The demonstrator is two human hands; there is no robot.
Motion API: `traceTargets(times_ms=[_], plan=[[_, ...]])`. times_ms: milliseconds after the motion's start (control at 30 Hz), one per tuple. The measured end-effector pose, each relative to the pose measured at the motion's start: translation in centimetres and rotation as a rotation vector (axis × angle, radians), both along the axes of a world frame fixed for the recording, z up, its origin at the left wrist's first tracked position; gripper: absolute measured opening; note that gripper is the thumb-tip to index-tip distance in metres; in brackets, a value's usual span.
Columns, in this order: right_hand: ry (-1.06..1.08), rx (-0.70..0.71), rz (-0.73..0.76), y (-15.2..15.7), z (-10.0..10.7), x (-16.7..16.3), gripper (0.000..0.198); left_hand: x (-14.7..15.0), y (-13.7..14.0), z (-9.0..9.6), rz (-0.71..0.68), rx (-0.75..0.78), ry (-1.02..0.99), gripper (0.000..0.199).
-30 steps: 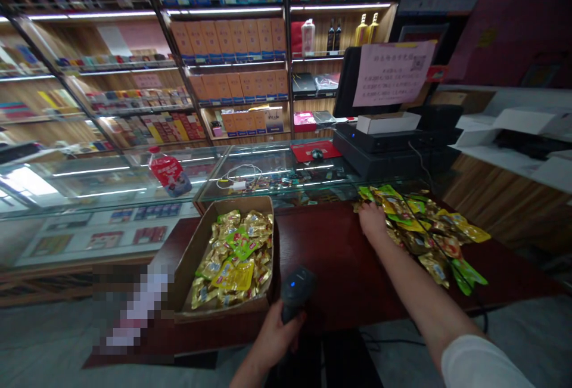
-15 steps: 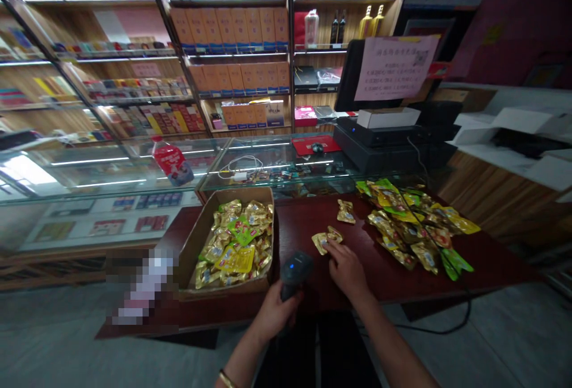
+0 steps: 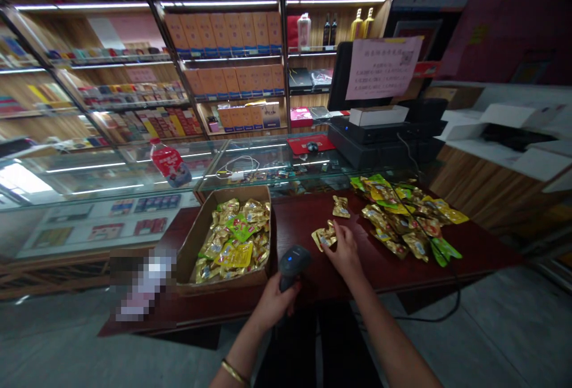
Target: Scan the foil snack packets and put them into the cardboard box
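Note:
My left hand (image 3: pixel 273 303) is wrapped round the handle of a dark barcode scanner (image 3: pixel 295 260), whose blue light is lit. Over the dark red table, the thumb and fingers of my right hand (image 3: pixel 345 253) close round the right side of a gold snack packet (image 3: pixel 322 236). Another gold packet (image 3: pixel 341 206) lies just beyond it. To the left, a cardboard box (image 3: pixel 187 257) holds many gold, green and yellow packets. On the right a loose heap of similar packets (image 3: pixel 384 221) is spread over the table.
A glass display counter (image 3: pixel 210 182) adjoins the table's far side, with a red-labelled bottle (image 3: pixel 170 163) on it. A monitor with a paper sign (image 3: pixel 382 69) stands behind the heap. A black cable (image 3: pixel 456 298) hangs at the table's right front. Stocked shelves line the wall.
My right hand has shifted its fingers, with the thumb and forefinger now spread to either side of the packet. The scanner stays in my left hand, slightly raised. The view has turned slightly.

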State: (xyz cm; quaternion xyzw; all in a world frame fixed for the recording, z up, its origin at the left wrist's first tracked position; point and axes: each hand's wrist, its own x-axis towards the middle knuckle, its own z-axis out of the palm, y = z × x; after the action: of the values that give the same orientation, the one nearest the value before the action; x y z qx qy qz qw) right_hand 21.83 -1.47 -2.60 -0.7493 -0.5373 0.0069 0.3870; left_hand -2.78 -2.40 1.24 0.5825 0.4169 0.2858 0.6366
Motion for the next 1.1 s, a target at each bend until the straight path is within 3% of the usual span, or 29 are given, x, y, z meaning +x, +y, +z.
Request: traceTargets(times_ms=[100, 233, 367, 667, 1100], plan=[[0.161, 0.183, 0.105, 0.0, -0.26, 0.59, 0.062, 0.02, 0.02, 0.11, -0.015, 0.011, 0.012, 0.043], [0.313, 0.289, 0.149, 0.13, -0.53, 0.72, 0.048, -0.05, -0.05, 0.56, -0.051, 0.022, 0.025, 0.047], [0.389, 0.305, 0.199, 0.08, -0.51, 0.59, 0.046, -0.12, -0.15, 0.81, -0.056, 0.021, 0.04, 0.047], [0.268, 0.274, 0.21, -0.08, -0.34, 0.78, 0.058, -0.1, 0.06, 0.78, -0.073, -0.01, 0.011, 0.046], [0.295, 0.251, 0.23, -0.12, -0.52, 0.79, 0.063, -0.11, 0.0, 0.73, -0.071, -0.008, -0.005, 0.041]])
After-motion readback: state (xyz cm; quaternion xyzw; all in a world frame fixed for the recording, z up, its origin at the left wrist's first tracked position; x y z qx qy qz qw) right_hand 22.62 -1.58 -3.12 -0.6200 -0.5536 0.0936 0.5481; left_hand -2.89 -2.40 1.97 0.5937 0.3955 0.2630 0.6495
